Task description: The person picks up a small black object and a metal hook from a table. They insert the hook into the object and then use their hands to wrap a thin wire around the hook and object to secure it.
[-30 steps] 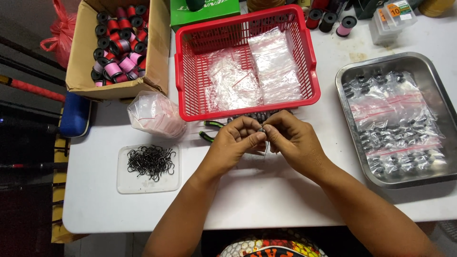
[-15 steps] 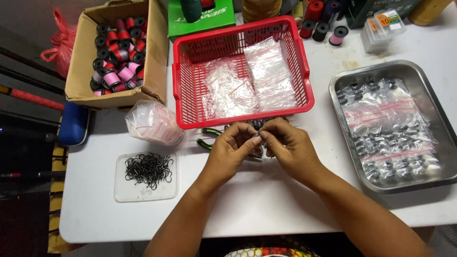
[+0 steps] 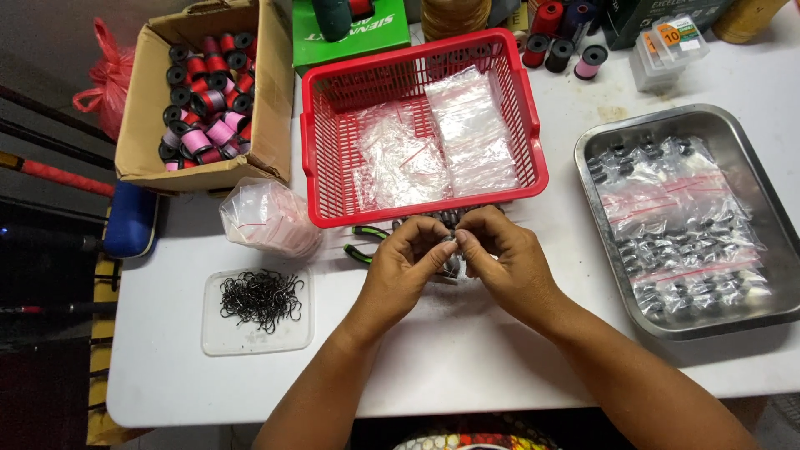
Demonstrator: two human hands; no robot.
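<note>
**Two hands pinch a small dark piece in front of the red basket**

On the white worktop [image 3: 467, 367], a clear tray of black hooks [image 3: 258, 302] lies far left. The left hand [image 3: 402, 271] and right hand [image 3: 506, 258] meet at centre, fingers closed on a small dark piece [image 3: 451, 242], too tiny to identify, just before the red basket [image 3: 421, 125]. A metal tray of filled bags [image 3: 685, 218] sits right.

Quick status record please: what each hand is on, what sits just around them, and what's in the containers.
left hand: pinching a small dark piece, fingertips meeting the right hand
under hands: small dark parts, green-handled pliers
red basket: clear bags
metal tray: bagged dark parts
clear lid: black hooks
cardboard box: thread spools
</note>
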